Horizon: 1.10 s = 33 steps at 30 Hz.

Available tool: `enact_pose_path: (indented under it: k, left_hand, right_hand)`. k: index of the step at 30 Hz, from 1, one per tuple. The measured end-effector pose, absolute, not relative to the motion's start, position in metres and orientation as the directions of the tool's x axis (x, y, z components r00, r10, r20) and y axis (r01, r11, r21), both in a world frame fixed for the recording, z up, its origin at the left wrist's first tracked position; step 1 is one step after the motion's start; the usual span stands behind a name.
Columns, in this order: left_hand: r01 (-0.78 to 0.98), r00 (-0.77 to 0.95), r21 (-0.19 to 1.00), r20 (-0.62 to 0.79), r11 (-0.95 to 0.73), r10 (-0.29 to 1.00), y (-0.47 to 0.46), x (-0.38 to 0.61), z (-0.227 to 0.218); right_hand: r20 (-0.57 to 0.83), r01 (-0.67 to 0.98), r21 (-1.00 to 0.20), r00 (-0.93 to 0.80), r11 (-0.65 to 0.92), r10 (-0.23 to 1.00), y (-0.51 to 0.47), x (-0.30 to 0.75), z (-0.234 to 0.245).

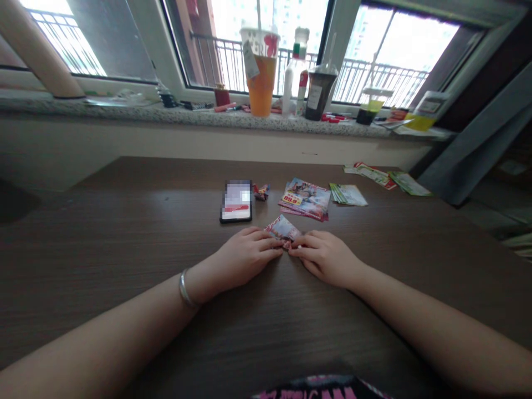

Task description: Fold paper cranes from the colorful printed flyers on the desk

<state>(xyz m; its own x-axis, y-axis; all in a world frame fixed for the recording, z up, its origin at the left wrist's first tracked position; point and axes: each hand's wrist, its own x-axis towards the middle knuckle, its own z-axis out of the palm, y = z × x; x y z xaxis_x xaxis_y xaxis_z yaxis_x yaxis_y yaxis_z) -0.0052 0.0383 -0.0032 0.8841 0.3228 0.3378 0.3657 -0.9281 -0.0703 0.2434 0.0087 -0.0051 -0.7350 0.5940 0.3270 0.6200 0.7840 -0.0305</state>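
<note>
One left hand [249, 252] and one right hand [331, 257] pinch one printed paper [283, 226] near mid-frame, fingers drawn together; its free corner points frame-top, long axis unclear. One phone [236, 202] lies left-centre.

Brown table [124, 221], pale wall [187, 138], speckled windowsill [199, 114], bright windows [226, 22], balcony railing [409, 80] outside

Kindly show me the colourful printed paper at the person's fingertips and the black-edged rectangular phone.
Colourful printed paper [282, 226]: head view, on its upper, uncovered part.
Black-edged rectangular phone [236, 200]: head view, middle of its screen.
</note>
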Motion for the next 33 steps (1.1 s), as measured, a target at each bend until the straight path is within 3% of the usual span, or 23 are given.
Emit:
enact_pose_path:
  k: [5, 12, 15, 18, 24, 29, 33]
  left_hand:
    - [0.41, 0.883, -0.096, 0.289, -0.907, 0.369, 0.031, -0.006, 0.001]
    - [0.592, 0.806, -0.209, 0.118, -0.779, 0.58, 0.01, -0.001, 0.007]
    - [0.724, 0.686, -0.234, 0.146, -0.649, 0.713, 0.0, 0.002, 0.007]
    - [0.755, 0.647, -0.279, 0.169, -0.593, 0.744, -0.005, 0.002, 0.006]
    - [0.806, 0.571, -0.323, 0.203, -0.496, 0.796, -0.006, 0.002, 0.009]
    - [0.825, 0.55, -0.274, 0.189, -0.494, 0.814, 0.002, 0.003, 0.016]
    - [0.823, 0.565, -0.214, 0.22, -0.526, 0.795, 0.016, -0.002, 0.013]
  right_hand:
    - [0.303, 0.664, 0.037, -0.719, 0.746, 0.625, 0.003, 0.246, -0.005]
    - [0.264, 0.735, 0.22, -0.677, 0.641, 0.687, -0.004, 0.248, -0.001]
    - [0.265, 0.774, 0.263, -0.632, 0.576, 0.728, -0.006, 0.249, 0.002]
    - [0.265, 0.804, 0.284, -0.59, 0.523, 0.763, -0.008, 0.249, 0.004]
    - [0.286, 0.848, 0.276, -0.522, 0.453, 0.803, -0.014, 0.246, 0.006]
    - [0.268, 0.879, 0.244, -0.466, 0.409, 0.843, -0.014, 0.246, 0.01]
    - [0.25, 0.897, 0.151, -0.441, 0.415, 0.862, -0.007, 0.249, 0.009]
